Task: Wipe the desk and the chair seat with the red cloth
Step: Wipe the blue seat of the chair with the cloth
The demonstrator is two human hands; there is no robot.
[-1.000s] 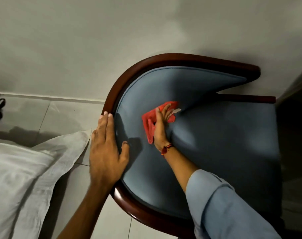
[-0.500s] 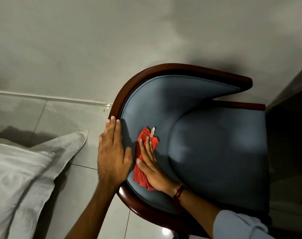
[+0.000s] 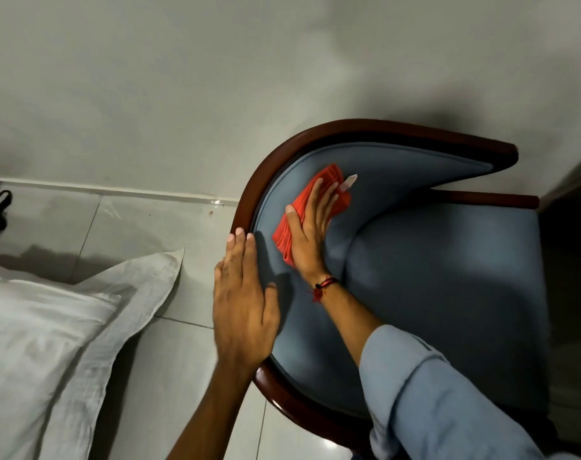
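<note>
Chair [image 3: 448,287]: right hand [image 3: 310,227] flat on red cloth [image 3: 284,239], wiping padded back; left hand [image 3: 242,310] open on rim; desk unseen.

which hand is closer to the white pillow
Left. The left hand rests on the chair's wooden rim, on the side facing the white pillow. The right hand presses the red cloth against the blue backrest, farther from the pillow.
</note>
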